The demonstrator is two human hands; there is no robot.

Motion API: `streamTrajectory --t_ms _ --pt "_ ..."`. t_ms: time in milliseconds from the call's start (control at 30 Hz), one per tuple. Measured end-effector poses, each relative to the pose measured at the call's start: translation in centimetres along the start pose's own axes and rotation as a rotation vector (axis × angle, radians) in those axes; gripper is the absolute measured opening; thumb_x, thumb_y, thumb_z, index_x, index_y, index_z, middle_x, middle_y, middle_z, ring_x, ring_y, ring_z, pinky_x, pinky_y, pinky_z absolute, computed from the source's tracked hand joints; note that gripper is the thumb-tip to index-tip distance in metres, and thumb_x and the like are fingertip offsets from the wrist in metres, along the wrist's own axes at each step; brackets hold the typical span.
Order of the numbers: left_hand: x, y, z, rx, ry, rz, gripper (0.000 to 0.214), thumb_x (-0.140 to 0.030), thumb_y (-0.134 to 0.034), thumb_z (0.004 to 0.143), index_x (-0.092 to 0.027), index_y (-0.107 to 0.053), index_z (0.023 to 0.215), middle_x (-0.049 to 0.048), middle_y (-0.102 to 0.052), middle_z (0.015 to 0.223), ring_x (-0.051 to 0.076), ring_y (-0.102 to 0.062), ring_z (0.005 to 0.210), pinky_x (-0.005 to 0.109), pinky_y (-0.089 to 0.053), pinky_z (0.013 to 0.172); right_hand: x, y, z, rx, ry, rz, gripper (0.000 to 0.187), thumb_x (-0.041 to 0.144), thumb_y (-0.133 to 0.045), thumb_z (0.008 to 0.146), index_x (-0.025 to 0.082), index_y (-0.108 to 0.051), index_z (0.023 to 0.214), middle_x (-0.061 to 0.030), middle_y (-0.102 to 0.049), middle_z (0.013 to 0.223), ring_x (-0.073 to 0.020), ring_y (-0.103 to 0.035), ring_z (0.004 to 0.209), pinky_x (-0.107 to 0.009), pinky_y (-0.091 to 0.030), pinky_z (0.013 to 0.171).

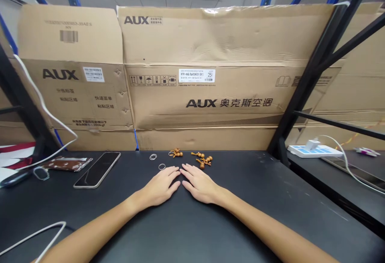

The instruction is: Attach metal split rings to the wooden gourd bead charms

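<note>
My left hand (pixel 159 185) and my right hand (pixel 200 183) lie flat and empty on the black tabletop (pixel 255 199), their fingertips almost meeting at the middle. Just beyond my left fingertips are two thin metal rings, the nearer ring (pixel 162 166) and the farther ring (pixel 153 156). Two small clusters of brown wooden gourd-shaped beads lie ahead, one (pixel 175 153) above the gap between my hands and one (pixel 203 160) beyond my right hand. A smartphone (pixel 97 170) lies face up to the left, apart from my left hand.
Flattened AUX cardboard cartons (pixel 195 74) stand along the table's far edge. A brown packet (pixel 67 163) and a dark cable lie at left. A black shelf upright (pixel 309 82) rises at right, beside a white-and-blue power strip (pixel 314 151). A white cord (pixel 33 237) crosses the near left corner.
</note>
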State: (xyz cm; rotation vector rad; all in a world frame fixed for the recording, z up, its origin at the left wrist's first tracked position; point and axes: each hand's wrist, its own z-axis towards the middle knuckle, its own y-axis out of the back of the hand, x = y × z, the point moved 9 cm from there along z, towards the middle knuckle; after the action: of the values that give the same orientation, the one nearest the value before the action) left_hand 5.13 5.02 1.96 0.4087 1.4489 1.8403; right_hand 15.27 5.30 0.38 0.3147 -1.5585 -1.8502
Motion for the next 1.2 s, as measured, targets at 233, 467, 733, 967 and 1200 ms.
streamTrajectory --t_ms 233,467,733,967,1200 --pt "0.1 0.0 0.0 -0.012 0.027 0.117 0.04 -0.039 -0.039 0.096 -0.019 -0.055 0.127 0.0106 -0.051 0.138 0.027 -0.042 0.13 0.047 -0.03 0.111 -0.1 1.3 -0.2 -0.138 -0.08 -0.126 0.048 0.039 -0.034 0.097 0.014 -0.05 0.134 -0.0117 -0.044 0.142 -0.0271 -0.03 0.137 -0.044 -0.024 0.113" --pt "1.0 0.3 -0.3 -0.045 0.118 0.076 0.046 -0.047 -0.042 0.093 -0.016 -0.055 0.125 0.0142 -0.049 0.137 0.032 -0.039 0.131 0.049 -0.032 0.108 -2.8 3.5 -0.7 -0.366 -0.309 -0.332 0.039 0.035 -0.044 0.091 0.01 -0.061 0.116 -0.0182 -0.057 0.125 -0.0332 -0.042 0.125 -0.047 -0.03 0.104" --pt "0.7 1.1 -0.2 -0.12 0.061 -0.098 0.039 -0.036 -0.05 0.09 -0.016 -0.052 0.124 0.0138 -0.051 0.133 0.027 -0.048 0.124 0.042 -0.039 0.106 -1.2 2.7 -0.3 -0.293 -0.046 -0.054 0.026 0.014 -0.044 0.089 0.016 -0.06 0.108 -0.0092 -0.066 0.106 -0.022 -0.059 0.099 -0.035 -0.044 0.088" --pt "2.5 0.5 0.4 -0.143 0.117 -0.142 0.022 -0.019 -0.047 0.09 -0.018 -0.059 0.108 0.0088 -0.065 0.109 0.023 -0.061 0.102 0.038 -0.048 0.093 -0.5 3.0 -0.4 -0.333 0.043 0.065 0.028 0.013 -0.05 0.085 0.018 -0.057 0.112 -0.0085 -0.064 0.104 -0.0224 -0.056 0.096 -0.037 -0.045 0.084" --pt "2.0 0.5 0.6 -0.129 0.029 -0.161 0.016 -0.017 -0.047 0.091 -0.021 -0.062 0.095 0.0041 -0.069 0.099 0.02 -0.065 0.093 0.031 -0.048 0.087 -0.9 2.5 0.0 -0.273 0.008 0.013 0.015 0.012 -0.052 0.085 0.019 -0.062 0.095 -0.0059 -0.061 0.092 -0.0206 -0.052 0.087 -0.034 -0.042 0.077"
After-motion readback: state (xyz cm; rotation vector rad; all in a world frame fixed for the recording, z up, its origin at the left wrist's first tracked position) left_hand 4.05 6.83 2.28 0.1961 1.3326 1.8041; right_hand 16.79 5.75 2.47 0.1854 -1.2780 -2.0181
